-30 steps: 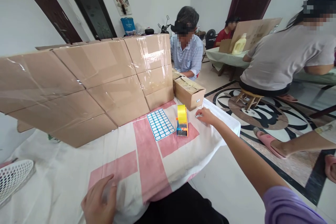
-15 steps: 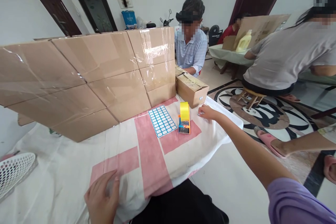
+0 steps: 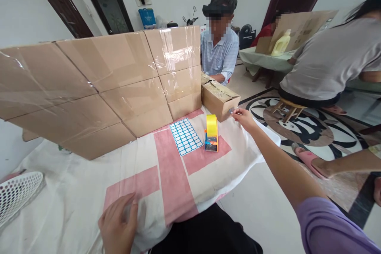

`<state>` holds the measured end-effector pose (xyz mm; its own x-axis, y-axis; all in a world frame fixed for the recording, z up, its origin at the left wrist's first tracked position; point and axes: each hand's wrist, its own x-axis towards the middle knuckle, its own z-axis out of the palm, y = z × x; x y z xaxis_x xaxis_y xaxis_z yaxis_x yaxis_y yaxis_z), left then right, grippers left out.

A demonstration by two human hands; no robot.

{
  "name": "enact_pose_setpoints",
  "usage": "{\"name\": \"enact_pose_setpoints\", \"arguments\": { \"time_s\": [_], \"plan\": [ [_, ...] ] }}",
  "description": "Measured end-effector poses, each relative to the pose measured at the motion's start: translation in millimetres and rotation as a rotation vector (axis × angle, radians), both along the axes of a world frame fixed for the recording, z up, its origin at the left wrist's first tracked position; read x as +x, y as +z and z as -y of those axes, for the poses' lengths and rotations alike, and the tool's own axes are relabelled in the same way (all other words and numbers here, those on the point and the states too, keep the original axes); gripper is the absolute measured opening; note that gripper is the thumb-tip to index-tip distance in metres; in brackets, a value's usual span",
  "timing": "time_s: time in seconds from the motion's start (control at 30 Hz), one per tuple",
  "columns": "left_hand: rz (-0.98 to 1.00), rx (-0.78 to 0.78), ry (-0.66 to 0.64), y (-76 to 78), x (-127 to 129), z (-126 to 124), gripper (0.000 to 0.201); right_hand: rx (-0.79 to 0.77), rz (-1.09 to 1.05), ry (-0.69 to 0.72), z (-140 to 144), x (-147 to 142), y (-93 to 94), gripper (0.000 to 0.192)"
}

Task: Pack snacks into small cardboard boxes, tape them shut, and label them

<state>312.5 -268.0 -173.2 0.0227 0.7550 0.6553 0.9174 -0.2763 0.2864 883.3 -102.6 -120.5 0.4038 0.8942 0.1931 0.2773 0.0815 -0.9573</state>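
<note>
1. Brown cardboard forms the small box (image 3: 220, 97) at the far right of the table; its top flaps are creased and lie closed, and a small pale mark is seen on its near right face.
2. That face is met by the right hand (image 3: 242, 116), whose fingertips are pinched narrowly together against the mark; whether something is held between them cannot be told.
3. Just near and left of the box, a yellow tape dispenser (image 3: 211, 138) is stood on the pink-and-white cloth (image 3: 166, 174), with a sheet of blue-edged labels (image 3: 186, 136) beside it.
4. The left hand (image 3: 119, 226) is laid flat, fingers loosely spread, on the cloth's near edge, holding nothing.
5. A wall of taped cartons (image 3: 98, 87) is ranged along the far left.
</note>
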Motion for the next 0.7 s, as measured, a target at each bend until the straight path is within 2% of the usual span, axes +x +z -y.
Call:
{"name": "enact_pose_setpoints", "arguments": {
  "time_s": [0.17, 0.33, 0.53, 0.7],
  "plan": [
    [-0.016, -0.009, 0.009, 0.9, 1, 0, 0.026, 0.107, -0.203, -0.013, -11, 1, 2.2, 0.049],
    [-0.034, -0.026, 0.006, 2.9, 2, -1, 0.026, 0.156, -0.266, -0.06, -13, -6, -2.0, 0.043],
    [-0.053, -0.016, 0.012, 5.5, 5, -2, 0.026, 0.166, -0.191, -0.203, -21, -18, -11.5, 0.033],
    [-0.091, -0.011, 0.022, 4.0, 5, -2, 0.024, 0.171, 0.006, -0.396, -26, -21, -10.4, 0.023]
  ]
}}
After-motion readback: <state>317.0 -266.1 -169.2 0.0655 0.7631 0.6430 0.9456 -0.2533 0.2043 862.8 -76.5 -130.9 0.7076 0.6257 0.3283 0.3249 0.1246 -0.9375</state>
